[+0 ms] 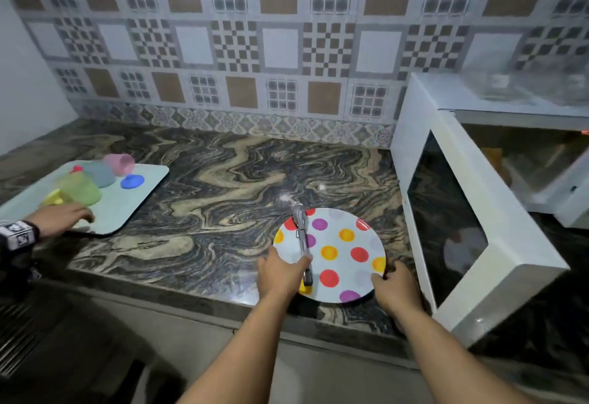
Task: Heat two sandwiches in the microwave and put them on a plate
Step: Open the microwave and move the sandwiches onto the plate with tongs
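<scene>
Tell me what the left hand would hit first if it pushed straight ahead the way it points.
Likely only the tongs it already holds; the left hand points across the spotted plate toward the tiled wall, and nothing else shows in that line.

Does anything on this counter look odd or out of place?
Yes. A pink cup lies tipped on its side on the pale tray at the left. Metal tongs lie across the still-empty polka-dot plate, and the microwave door hangs wide open.

Head view; steeply down over near countertop [223,174]
</scene>
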